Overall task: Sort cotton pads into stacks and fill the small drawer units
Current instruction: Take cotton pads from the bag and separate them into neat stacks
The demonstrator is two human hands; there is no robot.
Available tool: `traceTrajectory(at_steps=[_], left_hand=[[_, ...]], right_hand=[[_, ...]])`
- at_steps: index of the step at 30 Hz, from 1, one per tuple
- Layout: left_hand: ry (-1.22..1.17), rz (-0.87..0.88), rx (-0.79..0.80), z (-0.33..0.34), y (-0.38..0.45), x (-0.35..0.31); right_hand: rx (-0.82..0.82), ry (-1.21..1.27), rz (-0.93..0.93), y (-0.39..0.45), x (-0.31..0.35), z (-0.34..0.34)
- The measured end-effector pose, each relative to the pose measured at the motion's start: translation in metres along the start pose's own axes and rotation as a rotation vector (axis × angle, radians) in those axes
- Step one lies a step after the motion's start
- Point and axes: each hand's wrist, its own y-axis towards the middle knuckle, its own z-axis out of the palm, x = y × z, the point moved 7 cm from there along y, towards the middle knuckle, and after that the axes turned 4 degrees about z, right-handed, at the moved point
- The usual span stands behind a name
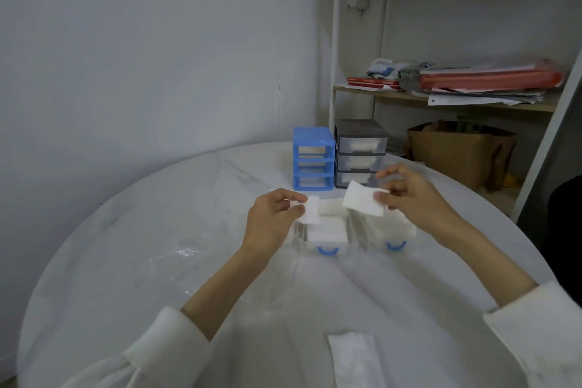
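The right-hand cotton pad (363, 198) is held in the air just above the table centre, pinched at its right edge between thumb and fingers of the right hand (406, 195). At its 9 o'clock the left hand (277, 214) pinches a thicker wad of pads (310, 214) by its left edge.

Directly below, toward 6 o'clock, two clear drawers with blue handles stand side by side on the table: the left drawer (327, 241) and the right drawer (390, 235), both already well packed with pads.

Risks, as judged:
- The single pad is thin and limp and held by one edge; it could fold or land askew.
- With both drawers near full, pressing more in may spill pads over the rims or jam a drawer on return.
- The empty blue drawer frame (313, 159) and the grey drawer unit (360, 153) stand at 12 o'clock; a reaching sleeve may nudge the light drawers.
- A loose pad (354, 359) at 6 o'clock, near the table edge (78, 246), could be swept off by a forearm.
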Motion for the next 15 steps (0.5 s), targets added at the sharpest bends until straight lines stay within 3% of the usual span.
traceTrajectory(at_steps=[5, 11, 15], left_hand=[[-0.065, -0.052, 0.071, 0.021, 0.004, 0.007], [-0.090, 0.016, -0.116, -0.001, 0.013, 0.005], [-0.108, -0.005, -0.160, -0.011, 0.017, 0.009]], right_hand=[[0.044, -0.061, 0.000, 0.029, 0.005, 0.025], [0.159, -0.315, -0.037, 0.047, 0.004, 0.057], [0.211, -0.401, -0.050, 0.050, -0.004, 0.067]])
